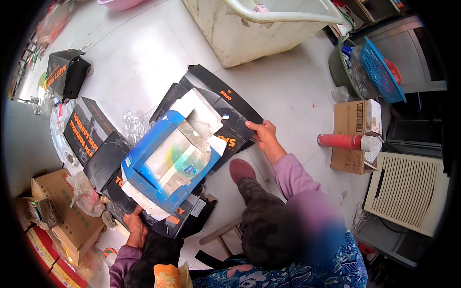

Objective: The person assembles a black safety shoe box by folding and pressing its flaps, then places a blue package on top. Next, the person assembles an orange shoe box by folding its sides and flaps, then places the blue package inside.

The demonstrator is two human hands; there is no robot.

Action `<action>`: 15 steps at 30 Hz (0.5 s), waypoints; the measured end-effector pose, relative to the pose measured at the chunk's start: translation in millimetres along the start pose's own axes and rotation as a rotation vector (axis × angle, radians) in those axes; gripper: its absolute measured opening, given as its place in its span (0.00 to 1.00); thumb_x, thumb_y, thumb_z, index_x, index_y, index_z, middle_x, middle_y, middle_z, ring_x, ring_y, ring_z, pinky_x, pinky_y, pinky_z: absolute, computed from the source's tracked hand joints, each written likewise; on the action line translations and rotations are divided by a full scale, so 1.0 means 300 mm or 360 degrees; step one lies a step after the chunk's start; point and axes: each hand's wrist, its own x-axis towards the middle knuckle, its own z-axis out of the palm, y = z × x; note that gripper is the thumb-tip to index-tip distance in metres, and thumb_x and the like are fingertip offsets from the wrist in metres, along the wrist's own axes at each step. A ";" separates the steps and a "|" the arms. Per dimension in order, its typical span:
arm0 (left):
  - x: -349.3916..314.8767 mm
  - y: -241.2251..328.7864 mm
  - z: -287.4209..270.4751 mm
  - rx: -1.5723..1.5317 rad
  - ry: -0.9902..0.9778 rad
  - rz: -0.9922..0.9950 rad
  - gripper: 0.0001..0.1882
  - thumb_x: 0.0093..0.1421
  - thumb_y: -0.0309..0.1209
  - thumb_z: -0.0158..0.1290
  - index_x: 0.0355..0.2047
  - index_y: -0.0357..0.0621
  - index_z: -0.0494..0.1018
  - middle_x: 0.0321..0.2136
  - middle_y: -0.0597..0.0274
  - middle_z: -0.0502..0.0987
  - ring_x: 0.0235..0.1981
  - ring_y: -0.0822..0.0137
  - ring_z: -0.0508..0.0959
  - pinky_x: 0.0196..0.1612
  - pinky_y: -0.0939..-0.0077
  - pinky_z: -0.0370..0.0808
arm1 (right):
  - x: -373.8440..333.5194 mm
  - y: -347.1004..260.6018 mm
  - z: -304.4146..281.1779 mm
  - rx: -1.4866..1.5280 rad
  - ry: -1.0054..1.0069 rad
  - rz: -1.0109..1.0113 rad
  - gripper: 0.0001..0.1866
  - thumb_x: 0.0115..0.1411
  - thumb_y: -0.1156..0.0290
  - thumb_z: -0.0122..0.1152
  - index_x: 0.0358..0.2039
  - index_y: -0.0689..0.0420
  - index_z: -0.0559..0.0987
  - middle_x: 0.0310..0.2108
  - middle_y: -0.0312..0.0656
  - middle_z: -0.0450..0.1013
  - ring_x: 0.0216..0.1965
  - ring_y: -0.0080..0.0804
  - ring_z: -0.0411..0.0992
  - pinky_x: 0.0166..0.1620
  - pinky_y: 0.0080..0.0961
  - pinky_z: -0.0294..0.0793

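Before me lies an opened-out black cardboard shoe box [230, 113] with orange print, spread at a slant above the floor. My right hand [263, 135] is closed on its right edge, thumb on top. At the lower left corner, my left hand [136, 226] grips the same black cardboard, its fingers partly hidden underneath. On top rests a crumpled blue carton [149, 177] with a clear window and torn white flaps; neither hand touches it. Another black shoe box [91, 126] sits against the left side of the spread cardboard.
Farther left stands one more black box [66, 74]. Brown cartons [79, 223] and plastic bags [89, 197] crowd the lower left. A large off-white tub [269, 43] is ahead. To the right are a small brown carton [348, 117], a red tube [341, 141] and a blue basket [382, 67].
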 end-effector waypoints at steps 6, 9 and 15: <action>-0.060 0.050 0.185 0.0188 -0.0401 0.0046 0.19 0.46 0.15 0.59 0.40 0.35 0.74 0.34 0.59 0.79 0.31 0.64 0.79 0.38 0.70 0.77 | -0.179 -0.020 -0.411 0.0134 0.0323 -0.0146 0.24 0.41 0.77 0.74 0.36 0.61 0.70 0.30 0.40 0.72 0.29 0.29 0.74 0.30 0.24 0.75; -0.076 0.061 0.350 0.0358 -0.0524 -0.0082 0.16 0.47 0.15 0.59 0.39 0.33 0.74 0.32 0.59 0.79 0.29 0.65 0.79 0.35 0.71 0.78 | -0.224 -0.027 -0.584 0.0338 0.0468 -0.0255 0.21 0.41 0.78 0.74 0.34 0.58 0.71 0.29 0.38 0.73 0.29 0.27 0.75 0.30 0.22 0.75; -0.066 0.071 0.725 0.0271 -0.0824 -0.0140 0.14 0.48 0.13 0.57 0.37 0.29 0.73 0.31 0.53 0.79 0.26 0.63 0.80 0.31 0.71 0.80 | -0.105 -0.158 -0.803 0.0428 0.0624 -0.0604 0.21 0.42 0.78 0.74 0.37 0.61 0.75 0.34 0.41 0.76 0.31 0.29 0.75 0.35 0.25 0.76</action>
